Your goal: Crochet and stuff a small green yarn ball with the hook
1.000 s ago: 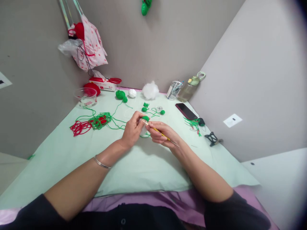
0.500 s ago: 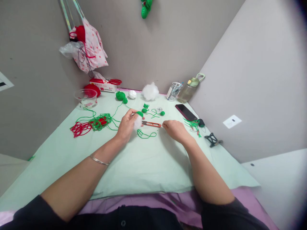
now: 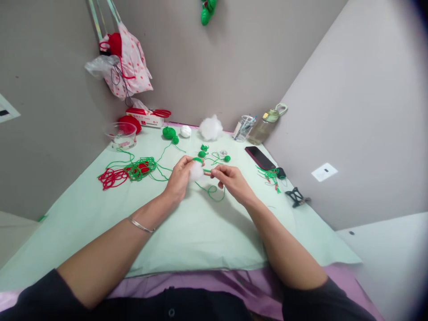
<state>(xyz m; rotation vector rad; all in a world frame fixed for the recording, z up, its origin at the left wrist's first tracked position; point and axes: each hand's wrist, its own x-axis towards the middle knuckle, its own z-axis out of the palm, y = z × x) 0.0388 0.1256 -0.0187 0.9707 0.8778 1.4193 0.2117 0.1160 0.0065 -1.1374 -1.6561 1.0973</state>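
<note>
- A small green knitted piece (image 3: 197,159) with white stuffing (image 3: 196,172) bulging below it is held in the left hand, above the middle of the surface (image 3: 200,240).
- The left hand (image 3: 179,180) has its grip partly curled around the piece, thumb and fingers closed on it.
- The right hand (image 3: 230,178) is just beside it, thumb and forefinger pinched together at the end of a slim orange-handled tool (image 3: 207,173); a green strand runs along it, and whether the grip has the tool, the strand or both I cannot tell.
- A loop of green yarn (image 3: 211,191) trails below the stuffing, between the hands.
- Just beyond the hands are two small green balls, one nearer the left hand (image 3: 201,154) and one further right (image 3: 227,158).
- Further back stand a larger green yarn ball (image 3: 169,133), a white ball (image 3: 185,131) and a heap of white fluff (image 3: 211,128).
- Left of the hands, a green yarn tangle (image 3: 142,168) meets a red yarn tangle (image 3: 113,179); behind them is a clear tub (image 3: 123,141).
- To the right lie a dark phone (image 3: 260,158), yarn scraps (image 3: 268,173) and a black stand (image 3: 296,197).
- At the back right, a clear cup (image 3: 243,129) of pens stands beside a greenish bottle (image 3: 262,131).
</note>
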